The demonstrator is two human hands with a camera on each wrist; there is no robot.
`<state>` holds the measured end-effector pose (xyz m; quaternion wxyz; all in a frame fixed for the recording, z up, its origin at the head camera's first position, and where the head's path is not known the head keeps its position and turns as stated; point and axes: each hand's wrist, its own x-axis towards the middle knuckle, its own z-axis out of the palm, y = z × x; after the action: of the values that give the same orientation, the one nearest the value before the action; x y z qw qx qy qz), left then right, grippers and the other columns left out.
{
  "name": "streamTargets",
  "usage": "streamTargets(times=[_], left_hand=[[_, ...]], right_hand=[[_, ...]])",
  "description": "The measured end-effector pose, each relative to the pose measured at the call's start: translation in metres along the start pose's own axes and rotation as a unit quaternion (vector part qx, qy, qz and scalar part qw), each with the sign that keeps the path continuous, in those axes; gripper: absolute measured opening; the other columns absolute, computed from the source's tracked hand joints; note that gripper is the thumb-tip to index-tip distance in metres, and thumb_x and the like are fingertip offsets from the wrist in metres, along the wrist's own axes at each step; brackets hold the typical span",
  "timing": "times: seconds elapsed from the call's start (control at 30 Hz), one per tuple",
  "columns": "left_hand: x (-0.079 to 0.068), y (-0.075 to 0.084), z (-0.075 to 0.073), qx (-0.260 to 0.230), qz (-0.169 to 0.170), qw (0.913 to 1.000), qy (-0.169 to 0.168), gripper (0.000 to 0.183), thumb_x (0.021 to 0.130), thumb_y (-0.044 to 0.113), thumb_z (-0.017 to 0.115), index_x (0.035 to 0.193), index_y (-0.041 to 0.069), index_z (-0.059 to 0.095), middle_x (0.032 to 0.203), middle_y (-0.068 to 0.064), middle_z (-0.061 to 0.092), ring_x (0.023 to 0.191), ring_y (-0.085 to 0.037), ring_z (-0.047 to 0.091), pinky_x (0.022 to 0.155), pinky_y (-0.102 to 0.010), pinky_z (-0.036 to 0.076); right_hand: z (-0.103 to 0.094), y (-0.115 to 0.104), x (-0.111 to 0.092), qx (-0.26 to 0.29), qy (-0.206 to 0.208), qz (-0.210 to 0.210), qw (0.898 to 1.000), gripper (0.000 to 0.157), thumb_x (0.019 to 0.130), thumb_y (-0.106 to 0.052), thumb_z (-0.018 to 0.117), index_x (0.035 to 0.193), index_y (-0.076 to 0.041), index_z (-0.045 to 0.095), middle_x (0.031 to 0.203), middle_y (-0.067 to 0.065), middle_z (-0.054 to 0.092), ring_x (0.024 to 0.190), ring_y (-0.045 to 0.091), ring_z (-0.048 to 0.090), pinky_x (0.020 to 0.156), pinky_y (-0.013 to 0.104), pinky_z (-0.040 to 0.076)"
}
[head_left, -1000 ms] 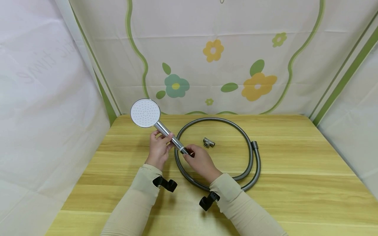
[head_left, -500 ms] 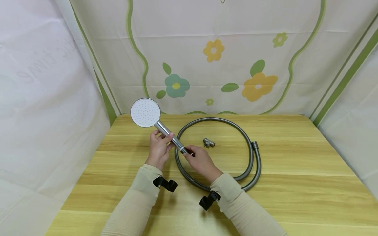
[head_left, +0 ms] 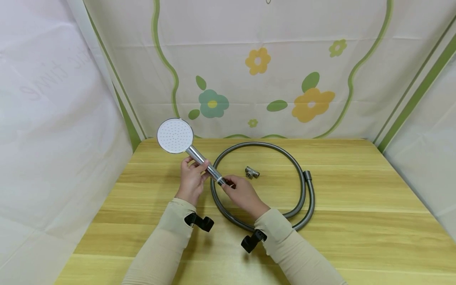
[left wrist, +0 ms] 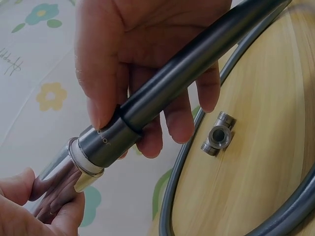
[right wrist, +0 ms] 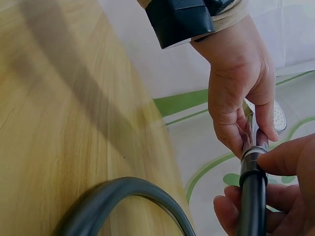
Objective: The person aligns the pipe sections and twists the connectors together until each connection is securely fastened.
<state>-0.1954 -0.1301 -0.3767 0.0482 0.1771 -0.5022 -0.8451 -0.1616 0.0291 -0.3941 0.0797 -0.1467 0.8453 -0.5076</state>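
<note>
My left hand (head_left: pixel 191 178) grips the chrome handle of a round shower head (head_left: pixel 175 135), its white nozzle face turned toward the head camera. At the lower end of that handle, my right hand (head_left: pixel 244 194) pinches the dark collar nut (left wrist: pixel 108 140) of a grey shower hose (left wrist: pixel 172 78). Collar and handle meet end to end, with a white ring (left wrist: pixel 82 157) showing at the joint in the left wrist view. Thumb and fingers of the right hand lie on opposite sides of the collar. Both hands hold these parts above the table.
The hose lies in a large loop on the wooden table (head_left: pixel 356 221), its other end fitting (head_left: pixel 307 175) at the right. Inside the loop sits a small metal tee fitting (head_left: pixel 252 172). Printed fabric walls (head_left: pixel 228 59) stand behind and at both sides.
The right hand and wrist have shifted very slightly at the collar. The left hand and the shower head stay almost where they were.
</note>
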Motion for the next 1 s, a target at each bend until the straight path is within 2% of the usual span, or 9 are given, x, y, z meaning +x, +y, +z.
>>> streamTargets(times=[0.13,0.4,0.63,1.0], left_hand=[[-0.0001,0.0004,0.0000,-0.001,0.000,1.0000,0.000,0.059,0.091,-0.007,0.059,0.137,0.013,0.028,0.108,-0.007,0.051,0.094,-0.019,0.058,0.084,-0.032,0.053],[-0.0011,0.0012,-0.0001,-0.002,-0.001,1.0000,0.000,0.058,0.091,-0.006,0.059,0.136,0.014,0.028,0.109,-0.007,0.051,0.097,-0.020,0.058,0.083,-0.031,0.053],[-0.0015,0.0012,-0.0002,-0.005,0.000,1.0000,-0.001,0.058,0.091,-0.007,0.059,0.136,0.013,0.029,0.108,-0.007,0.051,0.099,-0.022,0.058,0.083,-0.032,0.053],[-0.0017,0.0011,-0.0005,0.000,0.005,1.0000,-0.004,0.057,0.091,-0.006,0.060,0.135,0.013,0.029,0.109,-0.007,0.051,0.092,-0.017,0.060,0.083,-0.033,0.053]], right_hand=[[0.0003,0.0018,0.0006,0.002,0.010,-0.009,1.000,0.034,0.095,-0.018,0.062,0.125,-0.003,0.060,0.102,0.008,0.063,0.077,0.018,0.057,0.059,0.029,0.049],[0.0017,0.0050,-0.0003,-0.033,0.038,-0.018,0.999,0.049,0.087,-0.016,0.072,0.131,-0.002,0.055,0.117,0.013,0.057,0.097,0.024,0.057,0.073,0.035,0.052],[0.0050,0.0050,-0.0007,-0.066,0.058,-0.025,0.996,0.049,0.084,-0.016,0.076,0.127,-0.004,0.057,0.112,0.009,0.058,0.093,0.021,0.058,0.072,0.033,0.052],[0.0091,-0.0012,-0.0020,-0.112,0.069,-0.035,0.991,0.037,0.085,-0.014,0.074,0.118,-0.006,0.060,0.103,0.007,0.058,0.084,0.017,0.058,0.066,0.030,0.051]])
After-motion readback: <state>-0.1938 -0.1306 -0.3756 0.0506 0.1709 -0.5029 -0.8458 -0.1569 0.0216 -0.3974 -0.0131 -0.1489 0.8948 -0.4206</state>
